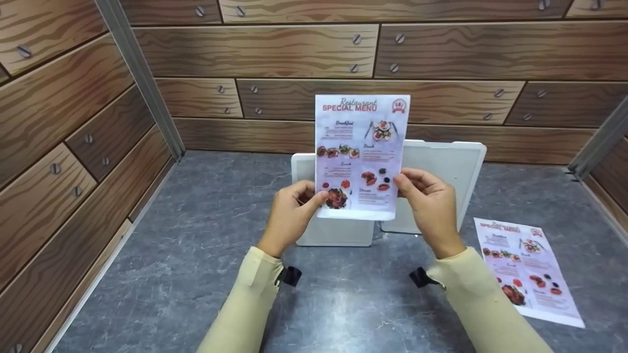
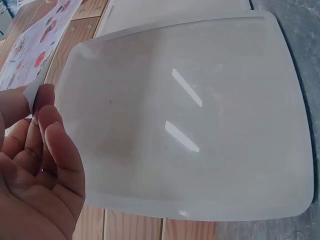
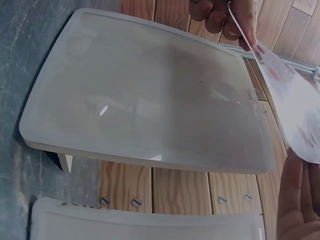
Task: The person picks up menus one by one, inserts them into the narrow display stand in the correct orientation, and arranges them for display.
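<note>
Upright in front of me, a printed restaurant menu sheet (image 1: 363,162) is held by both hands. My left hand (image 1: 294,215) pinches its lower left edge, thumb over the front. On the opposite side my right hand (image 1: 434,211) grips the lower right edge between thumb and fingers. Behind the sheet stand two pale framed panels: a left panel (image 1: 336,233), partly covered by the menu, and a right panel (image 1: 441,189), partly behind my right hand. From the left wrist, the left panel (image 2: 190,115) shows a glossy, bare face with rounded corners.
A second, matching menu sheet (image 1: 530,272) lies flat on the grey marbled tabletop (image 1: 206,235), right of my right forearm. Wood-plank patterned walls (image 1: 274,54) enclose the back and sides. A short support leg (image 3: 65,161) juts from the left panel's edge.
</note>
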The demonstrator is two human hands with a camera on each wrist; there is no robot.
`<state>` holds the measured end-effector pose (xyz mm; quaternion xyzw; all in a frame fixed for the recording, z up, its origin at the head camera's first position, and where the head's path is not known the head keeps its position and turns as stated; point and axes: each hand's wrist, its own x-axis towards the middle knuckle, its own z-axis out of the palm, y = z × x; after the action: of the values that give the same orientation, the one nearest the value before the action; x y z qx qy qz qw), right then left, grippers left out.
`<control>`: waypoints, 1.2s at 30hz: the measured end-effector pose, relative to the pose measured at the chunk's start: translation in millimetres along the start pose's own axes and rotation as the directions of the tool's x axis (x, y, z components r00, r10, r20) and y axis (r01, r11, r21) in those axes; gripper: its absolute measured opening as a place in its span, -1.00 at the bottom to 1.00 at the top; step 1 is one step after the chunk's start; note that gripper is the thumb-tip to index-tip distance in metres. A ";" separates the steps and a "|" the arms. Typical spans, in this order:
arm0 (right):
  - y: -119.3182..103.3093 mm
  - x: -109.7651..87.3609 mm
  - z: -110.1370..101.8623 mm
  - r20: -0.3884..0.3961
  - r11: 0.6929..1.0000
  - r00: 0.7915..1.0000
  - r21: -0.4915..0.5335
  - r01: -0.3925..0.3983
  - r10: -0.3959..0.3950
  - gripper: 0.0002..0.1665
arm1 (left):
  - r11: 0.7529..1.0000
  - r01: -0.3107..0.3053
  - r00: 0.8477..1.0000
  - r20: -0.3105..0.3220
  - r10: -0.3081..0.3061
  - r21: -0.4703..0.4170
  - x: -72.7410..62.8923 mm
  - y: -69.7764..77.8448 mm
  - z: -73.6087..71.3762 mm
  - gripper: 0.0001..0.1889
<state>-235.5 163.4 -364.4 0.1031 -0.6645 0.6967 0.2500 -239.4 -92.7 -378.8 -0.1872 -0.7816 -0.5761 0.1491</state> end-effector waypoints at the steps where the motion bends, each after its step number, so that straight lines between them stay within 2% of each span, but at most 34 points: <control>1: -0.7 2.0 1.0 0.007 1.000 1.000 -0.023 0.006 -0.006 -0.83 | 1.000 -0.002 1.000 -0.003 0.002 0.004 1.6 0.3 -0.6 -0.79; 6: -3.3 15.8 6.0 0.014 0.997 1.000 -0.068 0.020 -0.019 -0.85 | 0.999 -0.020 0.999 -0.036 0.022 0.042 14.1 3.1 -6.1 -0.83; 10: -10.9 30.9 8.8 0.037 0.999 0.999 -0.030 0.011 -0.010 -0.87 | 0.997 -0.038 0.996 -0.075 0.044 0.070 27.4 10.6 -11.8 -0.84; 15: -27.9 55.7 13.9 0.066 0.999 0.997 0.012 0.035 -0.035 -0.82 | 0.994 -0.052 0.993 -0.106 0.061 0.091 46.0 22.1 -18.9 -0.85; 20: -44.3 81.1 19.3 0.055 0.999 0.998 0.031 0.018 -0.020 -0.89 | 0.994 -0.035 0.993 -0.107 0.046 0.105 63.9 30.8 -23.3 -0.83; 24: -49.9 95.9 23.6 0.053 0.997 0.997 0.063 0.046 -0.049 -0.89 | 0.994 -0.011 0.993 -0.117 0.024 0.112 75.4 35.3 -24.5 -0.81; 31: -50.0 109.4 31.2 0.048 0.990 0.997 0.133 0.052 -0.059 -0.86 | 0.993 -0.003 0.989 -0.149 0.021 0.117 89.2 37.8 -25.8 -0.80; 36: -45.1 114.4 36.0 0.053 0.996 0.996 0.070 0.064 -0.068 -0.87 | 0.994 0.025 0.991 -0.136 -0.010 0.109 92.3 34.1 -28.7 -0.80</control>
<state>-318.1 152.0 -267.0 0.1525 -0.6433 0.7071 0.2509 -304.8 -99.9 -300.2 -0.1323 -0.8019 -0.5446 0.2070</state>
